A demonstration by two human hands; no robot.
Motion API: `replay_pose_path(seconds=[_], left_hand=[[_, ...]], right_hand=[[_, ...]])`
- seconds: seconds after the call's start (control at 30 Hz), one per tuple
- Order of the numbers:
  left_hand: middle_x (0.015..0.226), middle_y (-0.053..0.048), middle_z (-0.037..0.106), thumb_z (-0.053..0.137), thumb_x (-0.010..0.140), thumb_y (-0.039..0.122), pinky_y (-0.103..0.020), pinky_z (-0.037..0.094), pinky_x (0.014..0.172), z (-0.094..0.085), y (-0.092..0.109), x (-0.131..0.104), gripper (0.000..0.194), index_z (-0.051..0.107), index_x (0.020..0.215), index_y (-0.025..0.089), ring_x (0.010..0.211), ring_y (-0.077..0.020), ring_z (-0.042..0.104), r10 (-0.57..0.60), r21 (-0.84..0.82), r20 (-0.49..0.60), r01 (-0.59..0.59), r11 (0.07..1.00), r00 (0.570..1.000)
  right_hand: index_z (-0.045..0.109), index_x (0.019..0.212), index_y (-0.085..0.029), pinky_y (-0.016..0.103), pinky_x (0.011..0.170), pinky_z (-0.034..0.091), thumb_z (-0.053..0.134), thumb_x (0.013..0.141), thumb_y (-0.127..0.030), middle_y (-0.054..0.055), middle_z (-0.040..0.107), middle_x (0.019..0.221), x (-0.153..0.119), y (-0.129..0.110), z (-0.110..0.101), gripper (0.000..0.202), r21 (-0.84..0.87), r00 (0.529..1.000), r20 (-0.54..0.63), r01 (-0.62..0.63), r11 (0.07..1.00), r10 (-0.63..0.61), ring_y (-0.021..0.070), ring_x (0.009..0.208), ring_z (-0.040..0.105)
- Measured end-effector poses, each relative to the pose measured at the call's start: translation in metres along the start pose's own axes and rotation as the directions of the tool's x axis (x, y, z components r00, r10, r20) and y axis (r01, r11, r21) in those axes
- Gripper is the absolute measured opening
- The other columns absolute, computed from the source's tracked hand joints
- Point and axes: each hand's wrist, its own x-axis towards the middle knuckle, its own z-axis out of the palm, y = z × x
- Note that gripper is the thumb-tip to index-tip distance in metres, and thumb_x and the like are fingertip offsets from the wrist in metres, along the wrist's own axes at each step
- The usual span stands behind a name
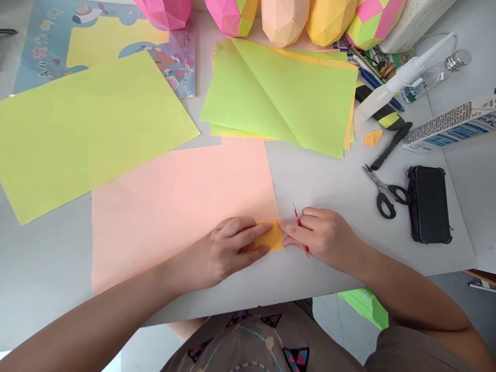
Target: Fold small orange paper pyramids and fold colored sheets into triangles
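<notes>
A small orange paper piece [274,236] lies at the lower right corner of the pink sheet [174,196], near the table's front edge. My left hand [230,250] rests on it from the left, fingers apart and pressing it down. From the right, my right hand [325,237] touches the orange piece's right edge with its fingertips. A thin red pen refill [297,217] is held in the curled fingers of my right hand, its tip pointing up and away.
Green sheets [279,93] lie behind, a yellow-green sheet [89,124] at the left. Scissors [383,191], a black marker [391,146] and a black phone [429,204] are at the right. Faceted paper shapes [285,20] line the back.
</notes>
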Motion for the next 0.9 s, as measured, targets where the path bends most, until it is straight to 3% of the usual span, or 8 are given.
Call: replay_pose_path(seconds=[0.37,0.57,0.9], left_hand=[[0.127,-0.016,0.059,0.042,0.096,0.01,-0.041,0.05,0.089,-0.004,0.001,0.003,0.027,0.062,0.115,0.014,0.112,-0.0265,0.051,-0.013,0.026,-0.009,0.014,1.0,1.0],[0.114,-0.015,0.065,0.045,0.094,0.005,-0.04,0.055,0.085,-0.012,-0.003,0.007,0.027,0.056,0.117,0.012,0.111,-0.0252,0.056,-0.046,-0.086,-0.05,0.042,0.995,0.998],[0.116,-0.015,0.063,0.044,0.095,0.009,-0.038,0.054,0.084,-0.019,-0.01,0.011,0.022,0.064,0.085,0.014,0.105,-0.0224,0.056,-0.029,-0.209,0.008,0.03,0.977,1.0]], right_hand=[[0.07,0.092,-0.011,0.025,0.048,0.03,0.054,0.096,-0.025,-0.003,0.044,0.052,0.0,-0.001,0.0,0.022,0.018,1.0,0.005,-0.027,0.999,0.027,0.0123,0.055,0.038],[0.07,0.096,-0.013,0.024,0.05,0.033,0.052,0.096,-0.027,-0.002,0.046,0.054,-0.001,-0.001,-0.001,0.022,0.029,0.997,0.066,-0.049,0.998,0.047,0.0124,0.056,0.04],[0.07,0.094,-0.015,0.023,0.051,0.034,0.053,0.096,-0.028,-0.002,0.047,0.055,-0.001,0.001,-0.002,0.022,0.067,0.996,0.067,-0.055,0.996,0.051,0.0126,0.056,0.041]])
